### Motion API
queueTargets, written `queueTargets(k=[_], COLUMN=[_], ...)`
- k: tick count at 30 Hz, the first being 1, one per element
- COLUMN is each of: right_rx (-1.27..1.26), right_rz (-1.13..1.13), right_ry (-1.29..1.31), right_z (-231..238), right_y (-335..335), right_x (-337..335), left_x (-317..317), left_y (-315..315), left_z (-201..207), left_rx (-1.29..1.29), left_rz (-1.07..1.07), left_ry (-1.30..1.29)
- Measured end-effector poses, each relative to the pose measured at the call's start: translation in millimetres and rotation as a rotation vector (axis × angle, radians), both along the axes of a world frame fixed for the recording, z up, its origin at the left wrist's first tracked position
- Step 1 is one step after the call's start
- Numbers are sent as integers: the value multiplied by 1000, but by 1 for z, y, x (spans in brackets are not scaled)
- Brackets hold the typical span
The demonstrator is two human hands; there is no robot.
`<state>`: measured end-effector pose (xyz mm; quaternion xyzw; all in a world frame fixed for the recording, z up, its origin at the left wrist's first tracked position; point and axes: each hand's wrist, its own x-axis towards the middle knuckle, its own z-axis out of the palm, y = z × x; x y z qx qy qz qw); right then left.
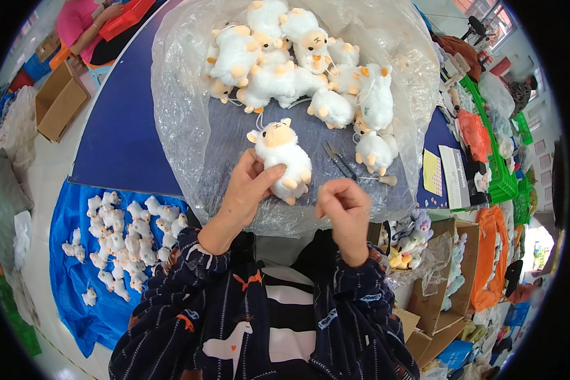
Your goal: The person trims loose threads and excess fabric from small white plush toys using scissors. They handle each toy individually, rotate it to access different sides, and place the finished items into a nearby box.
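A white plush sheep (285,161) with a peach face and feet is gripped in my left hand (244,190), its head pointing away from me. The thumb lies across its body. To the right of the toy and apart from it, my right hand (347,212) is closed with thumb and forefinger together. Whatever it may pinch is too small to make out. Just beyond that hand lie a pair of dark-handled snips (339,158) and a small awl-like tool with a wooden handle (386,180). Several more plush sheep (275,82) are heaped at the far side.
Clear plastic sheeting (180,95) covers part of the blue table (117,136). Several plush sheep (120,237) lie on a blue sheet (69,285) at lower left. Cardboard boxes (459,272) stand at right, near green crates (503,183). A person (82,28) sits at far left.
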<state>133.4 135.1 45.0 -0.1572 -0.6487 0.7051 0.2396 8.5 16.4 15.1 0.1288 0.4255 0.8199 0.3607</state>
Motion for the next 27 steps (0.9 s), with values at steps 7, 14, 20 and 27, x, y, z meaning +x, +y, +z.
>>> queueTargets(k=[7, 14, 20, 27], right_rx=[1192, 376, 512, 245], right_rz=[-298, 22, 76, 5], right_ry=[-413, -189, -55, 34], right_z=[-15, -1, -6, 3], right_y=[45, 18, -1, 6], right_x=[-3, -12, -16, -19], left_x=[-1, -1, -2, 1], left_y=[-1, 0, -12, -19], left_z=[-5, -8, -2, -9], left_rx=[18, 94, -108, -199], left_rz=[38, 83, -27, -24], left_ry=[-10, 43, 376, 612])
